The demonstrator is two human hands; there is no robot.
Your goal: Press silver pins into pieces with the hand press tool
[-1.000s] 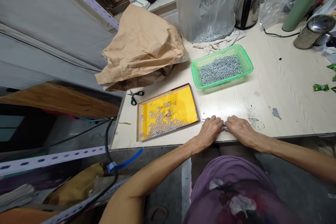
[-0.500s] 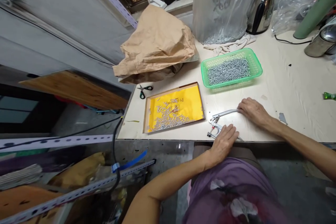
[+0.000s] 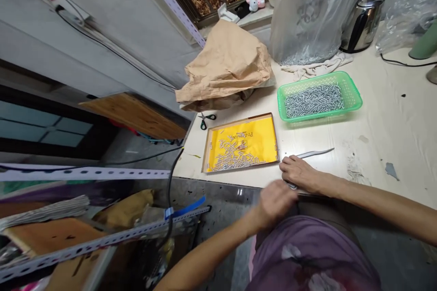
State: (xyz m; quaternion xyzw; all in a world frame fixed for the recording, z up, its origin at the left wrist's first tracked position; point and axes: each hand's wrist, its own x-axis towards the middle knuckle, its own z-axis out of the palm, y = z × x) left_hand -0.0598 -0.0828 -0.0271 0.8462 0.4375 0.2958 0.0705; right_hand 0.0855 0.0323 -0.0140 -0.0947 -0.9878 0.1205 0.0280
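On the table's front edge lies a grey metal plier-like hand tool, one long handle pointing right. My right hand covers its head end, fingers curled down over it; a bit of metal shows below the hand. My left hand is smeared by motion just off the table edge, close to the right hand, and its fingers cannot be read. To the left of the hands is a shallow tray with a yellow bottom, holding many small metal pins. Behind stands a green plastic basket full of similar metal pins.
Green-handled scissors lie by the table's left edge. A crumpled brown paper bag, a large clear plastic bag, a cloth and a steel kettle stand along the back. A shelf rail runs at lower left.
My right hand has moved left from the handle end to the tool's head. My left hand has come off the tool toward the table edge. The camera view has shifted left.
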